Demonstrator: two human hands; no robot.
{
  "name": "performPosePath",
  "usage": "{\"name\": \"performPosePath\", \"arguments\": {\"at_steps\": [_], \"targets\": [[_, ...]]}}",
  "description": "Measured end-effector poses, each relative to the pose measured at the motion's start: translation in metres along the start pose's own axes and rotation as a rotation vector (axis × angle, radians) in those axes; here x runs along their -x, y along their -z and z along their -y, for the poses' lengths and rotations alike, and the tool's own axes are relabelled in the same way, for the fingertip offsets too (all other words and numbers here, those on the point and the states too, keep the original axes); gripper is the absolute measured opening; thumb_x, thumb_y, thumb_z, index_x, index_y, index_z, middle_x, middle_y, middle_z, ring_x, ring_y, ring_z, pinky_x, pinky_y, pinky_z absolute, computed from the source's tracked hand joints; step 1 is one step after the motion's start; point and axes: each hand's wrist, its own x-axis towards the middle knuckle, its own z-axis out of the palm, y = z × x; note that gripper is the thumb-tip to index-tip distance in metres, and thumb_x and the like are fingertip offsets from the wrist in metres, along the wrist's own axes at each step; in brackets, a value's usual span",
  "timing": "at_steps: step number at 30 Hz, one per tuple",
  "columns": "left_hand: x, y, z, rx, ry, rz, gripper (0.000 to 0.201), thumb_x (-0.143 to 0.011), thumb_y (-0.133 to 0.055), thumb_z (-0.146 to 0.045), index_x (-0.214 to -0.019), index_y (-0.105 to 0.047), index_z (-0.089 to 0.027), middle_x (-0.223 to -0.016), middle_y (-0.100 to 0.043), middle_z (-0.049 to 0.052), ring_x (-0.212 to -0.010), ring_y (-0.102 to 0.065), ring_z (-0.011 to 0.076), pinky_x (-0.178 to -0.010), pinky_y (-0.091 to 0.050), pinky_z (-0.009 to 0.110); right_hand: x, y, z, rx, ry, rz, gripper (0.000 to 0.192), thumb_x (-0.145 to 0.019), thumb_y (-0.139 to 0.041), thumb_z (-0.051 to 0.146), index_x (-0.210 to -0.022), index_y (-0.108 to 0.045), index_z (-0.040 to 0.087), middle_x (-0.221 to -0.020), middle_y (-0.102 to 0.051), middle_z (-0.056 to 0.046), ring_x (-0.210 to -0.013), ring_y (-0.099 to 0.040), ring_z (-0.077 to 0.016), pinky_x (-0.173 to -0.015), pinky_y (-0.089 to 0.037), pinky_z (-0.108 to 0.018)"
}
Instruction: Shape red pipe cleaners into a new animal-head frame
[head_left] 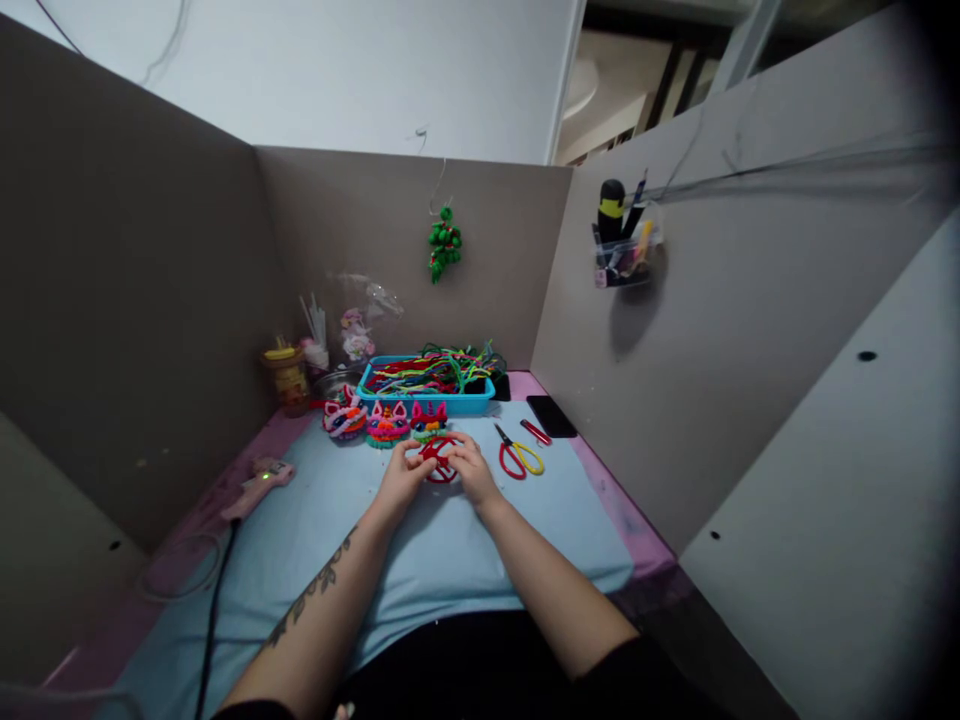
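Pinching red pipe-cleaner piece (440, 460), both hands

Red pipe-cleaner ring (440, 459) (looped, with crossing strands) flat on blue mat, between hands

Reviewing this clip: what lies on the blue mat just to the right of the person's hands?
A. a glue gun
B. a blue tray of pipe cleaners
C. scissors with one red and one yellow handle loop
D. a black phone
C: the scissors lie just right of the right hand, which with the left hand holds a red pipe-cleaner piece.
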Motion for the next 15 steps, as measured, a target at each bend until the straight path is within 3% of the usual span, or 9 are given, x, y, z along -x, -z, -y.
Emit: {"name": "performPosePath", "arguments": {"at_steps": [8,15], "targets": [[0.0005,0.0033,-0.0022,0.061,0.088,0.04,0.059,-0.055,-0.077,-0.037,-0.097,-0.039,-0.019,-0.049,-0.051,-0.01,-0.033,-0.033,0.0027,-0.038,-0.019,0.016,0.0006,0.0023,0.0031,-0.083,0.056,0.015,0.007,-0.068,-0.061,0.023,-0.072,-0.067,0.022,-0.112,-0.053,-0.006,-0.11,-0.048,-0.0223,-0.099,-0.032,-0.038],[0.0013,0.0042,-0.0052,0.094,0.124,0.062,0.056,-0.056,-0.077,-0.035,-0.096,-0.042,-0.019,-0.043,-0.04,-0.013,-0.033,-0.028,0.0027,-0.037,-0.014,0.018,0.0029,0.0048,0.009,-0.028,0.135,0.024,0.009,-0.069,-0.062,0.019,-0.075,-0.067,0.022,-0.113,-0.053,-0.006,-0.11,-0.049,-0.0213,-0.098,-0.034,-0.038]]}}
